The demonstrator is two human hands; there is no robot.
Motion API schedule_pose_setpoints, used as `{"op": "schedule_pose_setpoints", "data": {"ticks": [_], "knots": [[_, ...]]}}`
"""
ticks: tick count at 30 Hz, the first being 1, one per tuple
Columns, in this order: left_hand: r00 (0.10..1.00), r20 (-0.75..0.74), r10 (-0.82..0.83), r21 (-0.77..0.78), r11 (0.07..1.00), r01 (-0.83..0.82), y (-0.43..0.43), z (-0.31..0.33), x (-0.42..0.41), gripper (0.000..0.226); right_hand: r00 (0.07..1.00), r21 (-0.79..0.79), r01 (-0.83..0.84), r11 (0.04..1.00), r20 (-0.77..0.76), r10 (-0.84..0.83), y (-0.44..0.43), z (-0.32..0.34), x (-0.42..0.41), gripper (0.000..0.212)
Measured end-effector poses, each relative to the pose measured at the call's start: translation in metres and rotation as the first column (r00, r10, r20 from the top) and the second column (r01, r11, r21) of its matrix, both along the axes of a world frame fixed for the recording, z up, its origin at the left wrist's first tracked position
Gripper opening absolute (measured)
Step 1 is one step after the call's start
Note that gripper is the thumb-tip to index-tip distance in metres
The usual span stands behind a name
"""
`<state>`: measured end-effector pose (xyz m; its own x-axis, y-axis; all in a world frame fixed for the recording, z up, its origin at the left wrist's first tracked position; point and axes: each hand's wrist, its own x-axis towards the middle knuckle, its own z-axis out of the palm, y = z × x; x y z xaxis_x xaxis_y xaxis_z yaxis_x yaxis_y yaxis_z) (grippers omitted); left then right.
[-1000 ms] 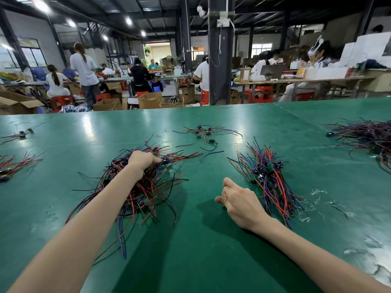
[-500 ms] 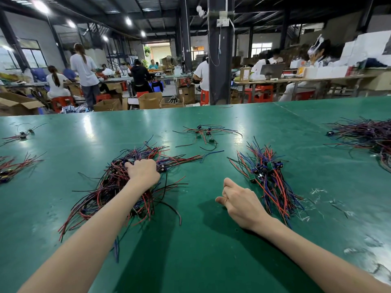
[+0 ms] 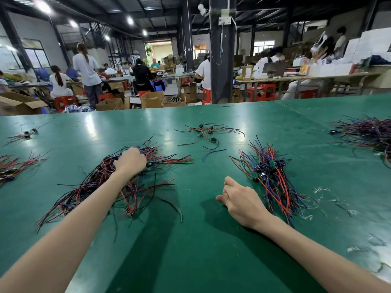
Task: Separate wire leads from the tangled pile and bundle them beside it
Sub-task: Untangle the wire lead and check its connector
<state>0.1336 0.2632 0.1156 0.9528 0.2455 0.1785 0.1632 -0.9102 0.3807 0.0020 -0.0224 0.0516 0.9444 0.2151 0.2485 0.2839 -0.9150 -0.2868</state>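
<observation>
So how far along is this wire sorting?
Done: one bundle lies right of the pile. In hand: the left hand grips into the pile; the right hand rests idle on the table. Left: most of it, as the pile looks large and tangled.

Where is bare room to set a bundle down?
Bare green tabletop between the forearms and behind the small scattered wires. Crowded: tangled multicoloured wire pile under left hand; red and blue wire bundle beside right hand.

The left hand's fingertips are buried in the tangled pile, so which leads they grip is unclear. The wire heap at the table's right edge and the red bundle at its left are cut off.
</observation>
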Motion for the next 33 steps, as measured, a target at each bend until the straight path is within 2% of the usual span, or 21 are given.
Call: {"op": "schedule_pose_setpoints", "data": {"ticks": [3, 6, 11, 12, 13, 15, 16, 18, 20, 22, 26, 30, 33], "knots": [[0.987, 0.16, -0.019, -0.153, 0.987, 0.044, -0.01, 0.016, 0.001, 0.029, 1.0, 0.003, -0.004, 1.0, 0.002, 0.004, 0.0, 0.0, -0.001, 0.035], [0.94, 0.341, 0.026, -0.283, 0.956, 0.077, -0.023, 0.035, -0.004, 0.022, 1.0, 0.01, -0.009, 1.0, 0.002, 0.009, 0.0, 0.001, -0.001, 0.034], [0.858, 0.514, 0.001, -0.416, 0.875, 0.248, -0.046, 0.073, -0.021, 0.012, 1.0, 0.029, -0.009, 1.0, 0.008, 0.009, 0.0, 0.0, 0.0, 0.034], [0.86, 0.51, -0.015, -0.5, 0.808, 0.31, -0.052, 0.076, -0.026, 0.01, 1.0, 0.039, -0.008, 0.999, 0.011, 0.008, 0.0, 0.0, 0.0, 0.034], [0.879, 0.474, -0.045, -0.627, 0.684, 0.373, -0.06, 0.078, -0.033, 0.009, 1.0, 0.052, -0.007, 0.999, 0.014, 0.006, 0.0, 0.0, 0.001, 0.034], [0.925, 0.35, -0.151, -0.865, 0.327, 0.381, -0.076, 0.074, -0.048, 0.011, 1.0, 0.088, 0.001, 0.996, 0.02, -0.003, -0.001, 0.0, 0.002, 0.035], [0.933, 0.295, -0.204, -0.925, 0.185, 0.333, -0.083, 0.068, -0.055, 0.013, 1.0, 0.107, 0.009, 0.994, 0.022, -0.012, -0.001, 0.0, 0.002, 0.035], [0.931, 0.229, -0.284, -0.971, 0.002, 0.239, -0.092, 0.053, -0.066, 0.018, 0.999, 0.138, 0.025, 0.99, 0.031, -0.029, -0.002, 0.0, 0.001, 0.038], [0.916, 0.212, -0.341, -0.976, -0.114, 0.183, -0.097, 0.038, -0.072, 0.021, 0.999, 0.157, 0.03, 0.987, 0.04, -0.036, -0.001, 0.001, 0.0, 0.04], [0.895, 0.218, -0.389, -0.972, -0.168, 0.164, -0.1, 0.026, -0.075, 0.022, 0.998, 0.165, 0.027, 0.986, 0.049, -0.036, -0.001, 0.001, 0.001, 0.037], [0.854, 0.26, -0.45, -0.959, -0.22, 0.176, -0.105, 0.011, -0.08, 0.026, 0.996, 0.162, 0.025, 0.987, 0.075, -0.038, -0.001, 0.001, 0.002, 0.027], [0.839, 0.262, -0.477, -0.956, -0.246, 0.158, -0.111, -0.009, -0.087, 0.027, 0.995, 0.211, 0.005, 0.977, 0.093, -0.025, -0.003, 0.0, 0.003, 0.011], [0.829, 0.249, -0.5, -0.961, -0.231, 0.149, -0.116, -0.02, -0.095, 0.028, 0.997, 0.314, -0.018, 0.949, 0.072, -0.005, -0.003, 0.001, 0.003, 0.007]]}}
